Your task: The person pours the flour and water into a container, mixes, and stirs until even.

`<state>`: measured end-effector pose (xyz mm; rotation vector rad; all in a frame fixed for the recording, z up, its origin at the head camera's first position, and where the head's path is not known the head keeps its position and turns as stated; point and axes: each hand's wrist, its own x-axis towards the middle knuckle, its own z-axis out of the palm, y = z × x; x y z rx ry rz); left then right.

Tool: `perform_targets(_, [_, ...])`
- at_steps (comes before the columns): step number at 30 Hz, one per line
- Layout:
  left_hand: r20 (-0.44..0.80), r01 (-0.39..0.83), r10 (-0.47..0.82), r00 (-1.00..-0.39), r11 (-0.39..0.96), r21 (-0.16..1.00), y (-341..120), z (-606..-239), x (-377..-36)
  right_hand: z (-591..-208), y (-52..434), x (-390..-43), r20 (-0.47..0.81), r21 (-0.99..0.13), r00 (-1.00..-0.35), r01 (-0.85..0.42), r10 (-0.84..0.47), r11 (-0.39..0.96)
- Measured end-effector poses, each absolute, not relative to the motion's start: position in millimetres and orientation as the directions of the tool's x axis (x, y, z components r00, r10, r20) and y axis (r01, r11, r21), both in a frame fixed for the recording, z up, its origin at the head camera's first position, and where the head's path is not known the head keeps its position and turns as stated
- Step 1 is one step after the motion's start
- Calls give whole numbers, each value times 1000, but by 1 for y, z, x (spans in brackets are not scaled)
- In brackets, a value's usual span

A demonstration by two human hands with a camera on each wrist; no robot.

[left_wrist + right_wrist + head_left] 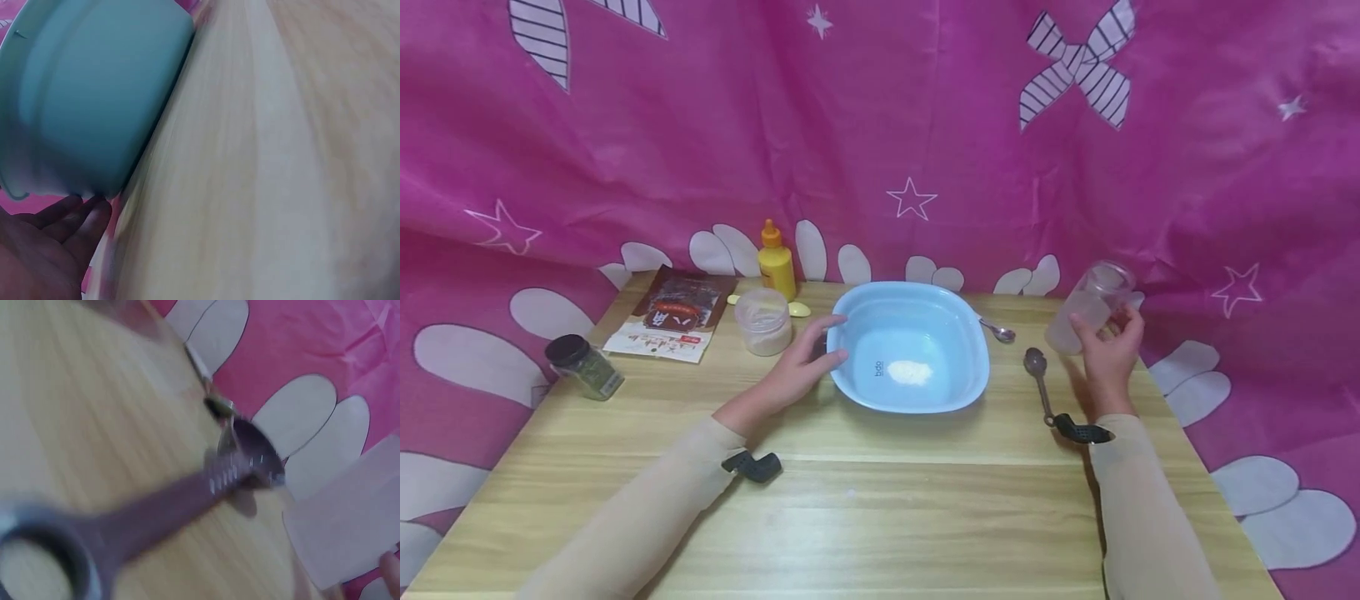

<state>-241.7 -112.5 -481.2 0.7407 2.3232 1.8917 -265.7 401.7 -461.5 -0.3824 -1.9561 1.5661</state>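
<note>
We see a pale blue basin [958, 333] with a white powder patch [910, 372] in it. The counter [865, 500] is light wood grain, yellowish. The backdrop cloth [880, 125] is magenta pink with white outline stars, striped white bows and white petal shapes. The cup [1086, 310] in our right hand [1108, 354] is clear, frosted. The spoon [1039, 375] is silver with a black handle end. The bottle [777, 265] is yellow with an orange cap. The packet [673, 315] is brown over white with a red label. The jar [763, 321] is clear with beige contents. The spice jar [583, 365] is black-lidded with green contents. Our sleeves [640, 508] are beige.
</note>
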Motion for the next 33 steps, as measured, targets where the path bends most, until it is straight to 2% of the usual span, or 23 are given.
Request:
perform_targets(7, [232,302,385,-893,131,944,-113,-481,-240,-466,415,-273,178,-958,-861,-40,477,284])
perform_targets(13, [233,301,396,-888,118,946,-114,-484,-242,-466,425,-282,96,-969,-909,8,407,245])
perform_targets(33, [219,292,404,-888,128,948,-113,-486,-243,-464,431,-298,110,-931,-901,55,419,361])
